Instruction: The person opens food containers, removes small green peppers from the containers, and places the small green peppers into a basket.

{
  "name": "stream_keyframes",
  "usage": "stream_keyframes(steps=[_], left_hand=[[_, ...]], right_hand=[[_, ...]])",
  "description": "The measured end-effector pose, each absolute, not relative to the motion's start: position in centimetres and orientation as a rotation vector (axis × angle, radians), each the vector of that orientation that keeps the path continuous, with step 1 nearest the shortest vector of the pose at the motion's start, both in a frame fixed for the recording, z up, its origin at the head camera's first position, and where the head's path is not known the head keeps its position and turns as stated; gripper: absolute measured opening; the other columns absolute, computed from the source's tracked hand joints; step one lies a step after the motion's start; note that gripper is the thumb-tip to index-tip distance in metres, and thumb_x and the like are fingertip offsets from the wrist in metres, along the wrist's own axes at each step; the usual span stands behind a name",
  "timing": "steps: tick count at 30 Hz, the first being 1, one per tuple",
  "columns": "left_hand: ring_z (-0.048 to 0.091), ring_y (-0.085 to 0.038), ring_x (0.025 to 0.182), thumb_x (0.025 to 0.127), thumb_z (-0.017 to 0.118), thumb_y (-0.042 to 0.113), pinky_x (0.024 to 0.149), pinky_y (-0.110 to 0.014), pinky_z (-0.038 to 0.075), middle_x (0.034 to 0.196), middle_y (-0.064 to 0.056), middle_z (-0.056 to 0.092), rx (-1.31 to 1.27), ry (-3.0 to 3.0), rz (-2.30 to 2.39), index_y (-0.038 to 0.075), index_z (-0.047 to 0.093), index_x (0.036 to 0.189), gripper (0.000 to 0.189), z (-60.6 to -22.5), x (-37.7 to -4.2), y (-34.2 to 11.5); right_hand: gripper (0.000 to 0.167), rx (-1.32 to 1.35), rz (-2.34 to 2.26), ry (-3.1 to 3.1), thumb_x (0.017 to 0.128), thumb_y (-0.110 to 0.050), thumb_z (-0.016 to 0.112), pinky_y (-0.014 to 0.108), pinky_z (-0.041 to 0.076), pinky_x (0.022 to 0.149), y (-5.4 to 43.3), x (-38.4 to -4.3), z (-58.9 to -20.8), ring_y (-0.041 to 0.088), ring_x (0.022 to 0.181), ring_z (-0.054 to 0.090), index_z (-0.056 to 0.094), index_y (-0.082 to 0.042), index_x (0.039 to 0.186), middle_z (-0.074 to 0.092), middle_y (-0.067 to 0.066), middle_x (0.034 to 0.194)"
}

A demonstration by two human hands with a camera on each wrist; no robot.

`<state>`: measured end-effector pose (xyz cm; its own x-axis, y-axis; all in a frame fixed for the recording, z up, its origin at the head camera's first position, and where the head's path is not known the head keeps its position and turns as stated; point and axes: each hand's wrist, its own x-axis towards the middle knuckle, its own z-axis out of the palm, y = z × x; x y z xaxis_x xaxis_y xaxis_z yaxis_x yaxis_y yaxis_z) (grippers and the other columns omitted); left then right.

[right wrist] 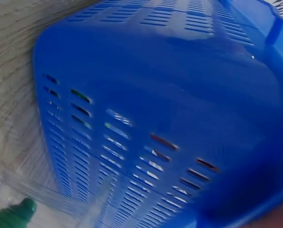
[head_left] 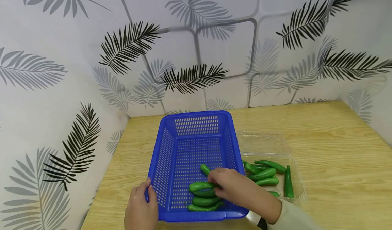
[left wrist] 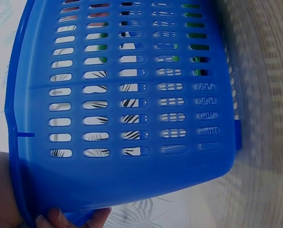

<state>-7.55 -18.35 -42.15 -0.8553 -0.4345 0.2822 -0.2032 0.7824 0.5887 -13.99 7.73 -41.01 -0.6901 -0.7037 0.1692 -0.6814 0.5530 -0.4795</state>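
- Basket of blue slotted plastic [head_left: 199,151], lower centre; curled left hand [head_left: 141,206] grips its rim.
- Right hand [head_left: 231,186], inside, pinches a slender green pepper [head_left: 199,186].
- Clear plastic box [head_left: 263,144], lower right.

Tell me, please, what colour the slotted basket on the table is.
The basket is a solid, deep blue, seen best in the head view.

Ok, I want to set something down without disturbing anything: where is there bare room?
The wooden table is bare right of the clear container and behind it, up to the patterned wall. The blue basket is bare at its far end. Crowded: its near end, with green vegetables and the right hand, and the container itself.
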Motion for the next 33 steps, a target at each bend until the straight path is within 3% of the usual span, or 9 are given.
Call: stream_keyframes(steps=[12, 18, 25, 33], left_hand=[[0.071, -0.054, 0.093, 0.099, 0.064, 0.012, 0.072, -0.065, 0.055, 0.111, -0.022, 0.073, 0.474, -2.536, -0.773, 0.003, 0.075, 0.121, 0.026, -42.1, -7.6, -18.3], [0.071, -0.053, 0.096, 0.099, 0.064, 0.012, 0.074, -0.064, 0.056, 0.112, -0.022, 0.073, 0.482, -2.553, -0.775, 0.003, 0.075, 0.121, 0.027, -42.1, -7.5, -18.2], [0.071, -0.053, 0.095, 0.099, 0.063, 0.012, 0.073, -0.063, 0.057, 0.112, -0.023, 0.073, 0.49, -2.567, -0.778, 0.002, 0.075, 0.122, 0.028, -42.0, -7.6, -18.3], [0.071, -0.053, 0.096, 0.099, 0.062, 0.013, 0.075, -0.064, 0.056, 0.112, -0.023, 0.072, 0.504, -2.582, -0.781, 0.003, 0.074, 0.123, 0.029, -42.1, -7.5, -18.3]], right_hand=[[0.017, -1.067, -0.554, 2.805, 0.088, 0.003, 0.074, 0.03, 0.059, 0.068, 6.4, -14.0, -41.1, 0.021, 0.085, 0.075, 0.076, -0.006, 0.103, 0.078, 0.005, 0.096], [0.017, -1.022, -0.47, 2.903, 0.084, 0.004, 0.074, 0.031, 0.053, 0.056, 6.0, -13.9, -41.7, 0.017, 0.069, 0.071, 0.075, -0.011, 0.092, 0.075, 0.0, 0.081], [0.023, -1.074, -0.407, 2.986, 0.083, 0.004, 0.074, 0.031, 0.043, 0.048, 6.0, -13.8, -42.1, 0.014, 0.057, 0.058, 0.06, -0.013, 0.076, 0.062, 0.0, 0.067], [0.02, -1.061, -0.389, 3.003, 0.085, 0.001, 0.073, 0.032, 0.046, 0.049, 6.0, -13.6, -42.0, 0.015, 0.059, 0.062, 0.063, -0.013, 0.075, 0.066, 0.001, 0.071]])
